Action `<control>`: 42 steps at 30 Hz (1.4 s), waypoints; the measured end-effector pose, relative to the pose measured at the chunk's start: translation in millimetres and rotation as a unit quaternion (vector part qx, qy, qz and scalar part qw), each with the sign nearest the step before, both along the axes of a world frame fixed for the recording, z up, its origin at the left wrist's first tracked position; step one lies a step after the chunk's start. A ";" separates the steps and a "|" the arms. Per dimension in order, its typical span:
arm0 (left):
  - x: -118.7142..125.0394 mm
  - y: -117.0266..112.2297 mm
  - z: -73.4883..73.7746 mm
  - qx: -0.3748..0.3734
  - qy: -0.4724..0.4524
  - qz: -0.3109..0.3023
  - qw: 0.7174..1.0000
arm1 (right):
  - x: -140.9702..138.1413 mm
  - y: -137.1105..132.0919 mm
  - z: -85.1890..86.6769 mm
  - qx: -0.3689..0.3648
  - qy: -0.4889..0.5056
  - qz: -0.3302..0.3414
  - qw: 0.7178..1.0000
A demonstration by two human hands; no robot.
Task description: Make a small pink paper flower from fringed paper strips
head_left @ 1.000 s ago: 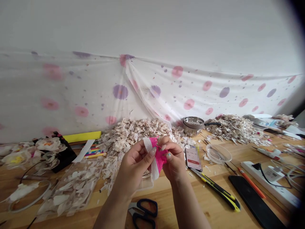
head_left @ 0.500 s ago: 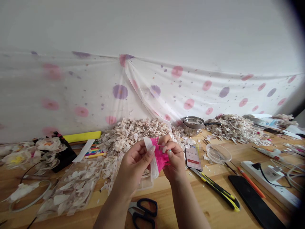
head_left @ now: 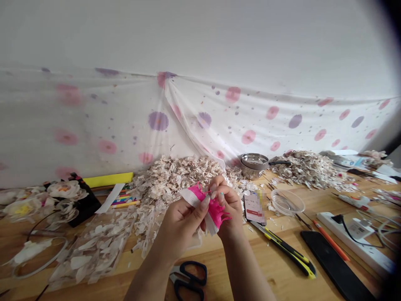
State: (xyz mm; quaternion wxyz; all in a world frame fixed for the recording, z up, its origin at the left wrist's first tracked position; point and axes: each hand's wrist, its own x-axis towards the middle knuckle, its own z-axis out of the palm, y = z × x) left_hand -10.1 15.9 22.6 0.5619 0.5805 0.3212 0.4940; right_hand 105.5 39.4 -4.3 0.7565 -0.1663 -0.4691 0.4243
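Above the wooden table, my left hand (head_left: 183, 219) pinches a strip of pink-and-white crepe paper (head_left: 216, 213) between thumb and fingers. One edge of the strip is white; the pink edge is cut into a fringe. My right hand (head_left: 228, 205) is closed at the fringed side, its thumb and fingertips pinching pink strands close to the left thumb. Below my hands lie dark-handled scissors (head_left: 189, 279), partly behind my left forearm. A clear plastic box (head_left: 196, 241) shows in part beneath the hands.
Dried pale petals (head_left: 181, 171) are heaped behind my hands, with another petal pile (head_left: 308, 169) at back right. A metal bowl (head_left: 254, 165), timer screen (head_left: 255, 207), clear lid (head_left: 287, 201), utility knife (head_left: 286, 251), black phone (head_left: 336, 263) and power strip (head_left: 360, 246) sit to the right.
The crepe paper has tilted, its white edge turning toward the lower left and its fringe pointing right. My fingers have shifted slightly along it; both hands still hold it.
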 end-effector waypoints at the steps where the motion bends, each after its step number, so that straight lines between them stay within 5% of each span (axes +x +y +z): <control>1: -0.9 0.0 -0.1 0.024 0.023 0.033 0.999 | -0.8 -0.8 0.7 -0.011 -0.002 -0.013 1.000; 5: -4.6 2.5 -1.0 0.172 0.133 0.173 0.961 | -5.1 -6.4 6.4 -0.100 0.023 -0.019 0.995; 8: -6.3 4.4 -1.4 0.194 0.151 0.205 0.947 | -7.5 -9.0 10.1 -0.137 0.038 -0.003 0.990; 14: -5.0 0.7 0.7 0.006 -0.001 0.067 0.998 | -5.6 -4.1 5.7 -0.081 0.037 0.045 0.995; 21: -7.6 1.0 1.4 -0.113 -0.096 -0.069 0.987 | -0.1 1.0 -5.9 0.023 -0.038 0.111 0.993; 27: -11.3 0.3 2.1 -0.135 -0.096 -0.128 0.978 | 3.2 -0.4 -2.3 0.089 -0.078 0.102 0.988; 38: -12.1 -2.8 4.4 -0.002 0.000 0.032 0.999 | 0.6 -1.0 -0.4 0.026 -0.092 0.018 0.995; 42: -14.8 0.7 4.4 0.071 0.073 0.074 0.992 | 3.9 -3.0 4.5 0.062 -0.150 -0.136 0.977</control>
